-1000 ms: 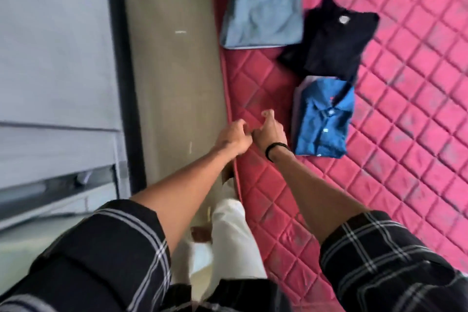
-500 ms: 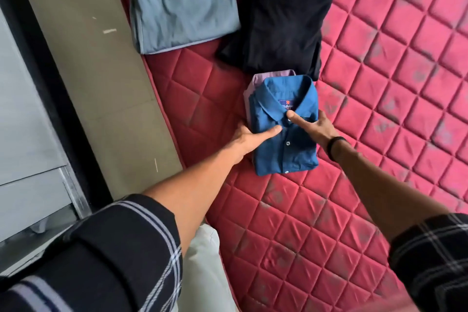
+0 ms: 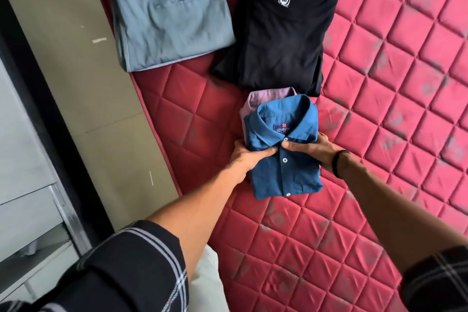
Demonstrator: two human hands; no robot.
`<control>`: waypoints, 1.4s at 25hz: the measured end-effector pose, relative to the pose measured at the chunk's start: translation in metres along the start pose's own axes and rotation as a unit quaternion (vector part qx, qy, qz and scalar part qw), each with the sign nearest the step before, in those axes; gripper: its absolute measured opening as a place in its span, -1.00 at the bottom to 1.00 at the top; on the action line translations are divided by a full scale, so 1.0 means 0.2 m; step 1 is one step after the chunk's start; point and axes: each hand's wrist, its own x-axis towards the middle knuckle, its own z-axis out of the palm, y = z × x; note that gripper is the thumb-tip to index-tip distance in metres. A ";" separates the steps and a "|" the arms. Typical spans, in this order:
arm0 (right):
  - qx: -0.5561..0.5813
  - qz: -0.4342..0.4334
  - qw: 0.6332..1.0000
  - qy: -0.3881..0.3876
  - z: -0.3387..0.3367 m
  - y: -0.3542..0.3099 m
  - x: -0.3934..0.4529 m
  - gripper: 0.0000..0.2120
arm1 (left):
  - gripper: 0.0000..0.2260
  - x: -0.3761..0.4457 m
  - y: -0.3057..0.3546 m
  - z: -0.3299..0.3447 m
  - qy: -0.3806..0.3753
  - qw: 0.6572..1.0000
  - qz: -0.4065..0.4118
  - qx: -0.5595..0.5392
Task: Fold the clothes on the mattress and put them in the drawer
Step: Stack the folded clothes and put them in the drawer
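The folded blue collared shirt point(image 3: 283, 152) lies button-side up on the red quilted mattress point(image 3: 379, 185), stacked on a folded lilac shirt point(image 3: 255, 100) whose far edge and left side peek out beyond the collar. The left hand point(image 3: 247, 154) clasps the stack from its left flank, thumb laid across the placket just under the collar and fingers tucked out of sight at the side; the right hand point(image 3: 320, 151), with a black wristband point(image 3: 339, 162) behind it, mirrors that hold from the right flank, thumb meeting the other near the top button. Both hands are therefore closed round the pile, holding it between them. To lift it well, I judge the hidden fingers should slide fully beneath the lilac layer so both shirts rise together, with thumbs pressing lightly to keep the collar flat and the fold from springing open; the pile should stay level on its way to the drawer. The cloth looks soft and thin, likely to sag at the near end if unsupported. Just beyond the fingertips sits a folded black t-shirt point(image 3: 281, 33) touching the lilac edge, and farther left of it folded grey-blue trousers point(image 3: 167, 12). Left of the left forearm runs a strip of floor point(image 3: 83, 83), then grey furniture point(image 3: 22, 172) that may hold the drawer.
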 end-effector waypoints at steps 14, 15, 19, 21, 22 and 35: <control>0.121 -0.105 0.987 0.020 0.72 -0.56 -0.55 -0.44 | -0.67 -0.51 0.08 -0.68 -0.095 0.983 0.130 -0.088; 0.108 -0.118 0.987 0.017 0.78 -0.60 -0.58 -0.48 | -0.60 -0.55 0.05 -0.75 -0.082 0.980 0.142 -0.109; 0.042 -0.163 0.986 -0.013 1.05 -0.82 -0.73 -0.58 | -0.34 -0.75 -0.08 -1.01 -0.042 0.964 0.175 -0.197; -0.004 -0.186 0.982 -0.034 1.21 -0.92 -0.80 -0.57 | -0.31 -0.88 -0.18 -1.14 0.002 0.951 0.189 -0.244; -0.027 -0.200 0.978 -0.045 1.28 -0.97 -0.83 -0.56 | -0.30 -0.94 -0.23 -1.19 0.026 0.943 0.196 -0.267; -0.326 -0.334 0.844 -0.263 2.79 -0.88 -1.64 -0.68 | -0.37 -1.86 -1.56 -1.67 0.265 0.731 0.294 -0.557</control>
